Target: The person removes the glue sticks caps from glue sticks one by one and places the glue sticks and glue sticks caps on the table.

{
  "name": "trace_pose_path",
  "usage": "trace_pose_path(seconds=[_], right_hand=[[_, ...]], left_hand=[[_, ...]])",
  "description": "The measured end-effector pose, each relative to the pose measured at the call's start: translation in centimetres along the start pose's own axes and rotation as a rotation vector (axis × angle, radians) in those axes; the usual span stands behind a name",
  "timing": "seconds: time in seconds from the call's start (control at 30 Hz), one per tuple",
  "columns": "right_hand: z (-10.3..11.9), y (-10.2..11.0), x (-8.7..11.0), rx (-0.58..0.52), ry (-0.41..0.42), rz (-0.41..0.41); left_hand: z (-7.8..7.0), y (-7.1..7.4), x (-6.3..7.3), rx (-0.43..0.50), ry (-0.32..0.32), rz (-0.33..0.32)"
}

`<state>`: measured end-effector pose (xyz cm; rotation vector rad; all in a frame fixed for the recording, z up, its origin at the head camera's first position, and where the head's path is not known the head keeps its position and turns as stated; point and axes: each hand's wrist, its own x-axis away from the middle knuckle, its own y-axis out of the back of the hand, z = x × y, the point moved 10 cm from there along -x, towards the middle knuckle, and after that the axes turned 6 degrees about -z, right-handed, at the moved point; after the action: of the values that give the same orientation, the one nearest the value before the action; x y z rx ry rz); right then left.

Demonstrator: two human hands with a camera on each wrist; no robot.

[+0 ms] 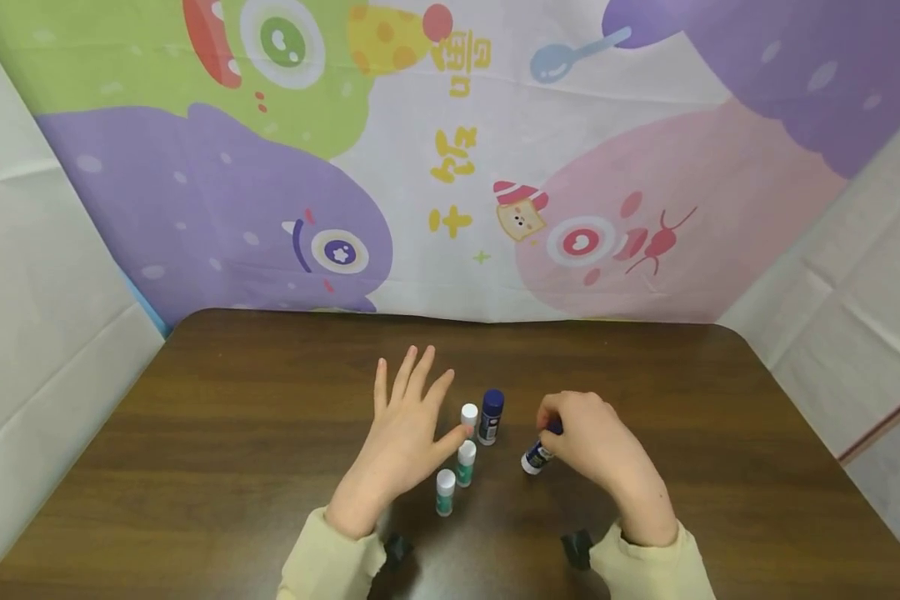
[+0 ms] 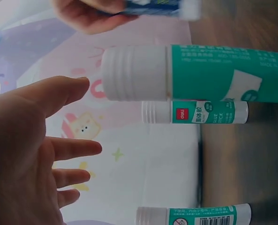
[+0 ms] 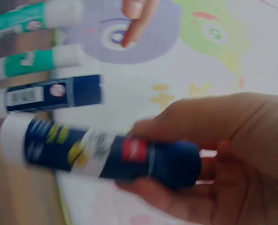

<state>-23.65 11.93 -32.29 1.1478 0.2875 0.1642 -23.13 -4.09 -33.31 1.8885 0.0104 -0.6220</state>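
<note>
My right hand pinches a dark blue glue stick by its cap, between thumb and fingers. Its white base points down and to the left, so the stick is tilted. My left hand is spread with straight fingers and holds nothing. By its thumb stand green glue sticks with white caps, one just below the thumb and another nearer me. A third white-capped glue stick is partly hidden behind the thumb tip. Beside it a second dark blue glue stick stands upright.
The brown wooden table has a printed cloth with cartoon monsters hanging along its far edge. White cloth hangs at the left side, and more white cloth at the right.
</note>
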Motion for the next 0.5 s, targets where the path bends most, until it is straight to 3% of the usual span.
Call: trace_pose_path(seconds=[0.27, 0.5], right_hand=[[0.9, 4.2, 0.7, -0.092, 0.073, -0.268], [1.9, 5.1, 0.9, -0.26, 0.085, -0.419]], left_hand=[[-1.1, 1.5, -0.3, 0.035, -0.096, -0.108], [-2.8, 2.7, -0.2, 0.097, -0.202, -0.175]])
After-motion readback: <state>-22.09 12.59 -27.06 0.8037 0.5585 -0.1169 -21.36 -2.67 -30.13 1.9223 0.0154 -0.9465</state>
